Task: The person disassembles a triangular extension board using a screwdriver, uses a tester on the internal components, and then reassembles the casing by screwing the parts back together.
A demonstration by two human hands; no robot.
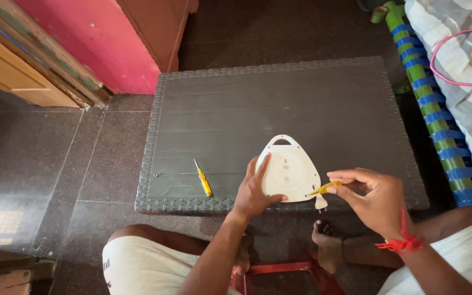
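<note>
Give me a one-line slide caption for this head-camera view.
Left hand steadies a white triangular device while right hand works a yellow screwdriver.

white triangular device (289, 170) flat on table, yellow screwdriver (323, 189) at its corner

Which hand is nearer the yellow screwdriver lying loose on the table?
Left. The left hand rests on the white triangular device, just right of the loose yellow screwdriver. The right hand is farther right, holding a second yellow screwdriver.
</note>
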